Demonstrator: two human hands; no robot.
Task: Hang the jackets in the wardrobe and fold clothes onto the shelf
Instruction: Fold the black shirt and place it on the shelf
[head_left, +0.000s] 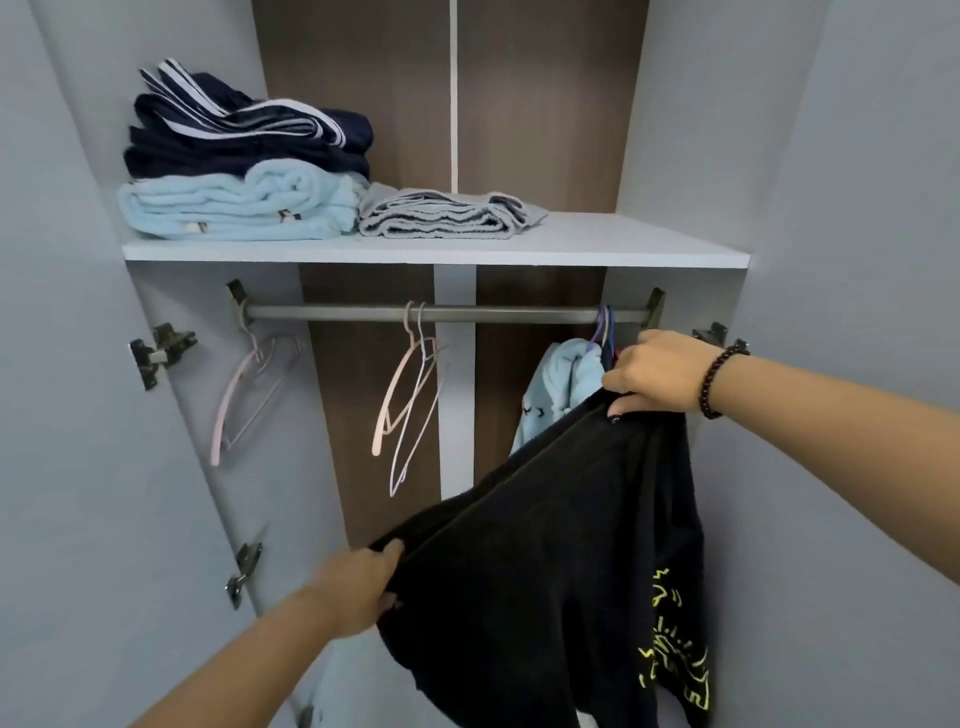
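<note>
Two hands, black jacket slanting up-right.

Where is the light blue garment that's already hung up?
In the head view, the light blue garment hangs at the rail's right end, just left of the right hand and behind the black garment.

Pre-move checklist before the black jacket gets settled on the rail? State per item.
1. Right hand grips the black jacket at its top: ok.
2. Left hand grips its lower edge: ok.
3. Hanger inside the jacket, hook on the rail: cannot tell, hidden by the hand.
4. Free rail space left of the blue garment: ok.
5. Spare hangers clear of the jacket: ok.
</note>
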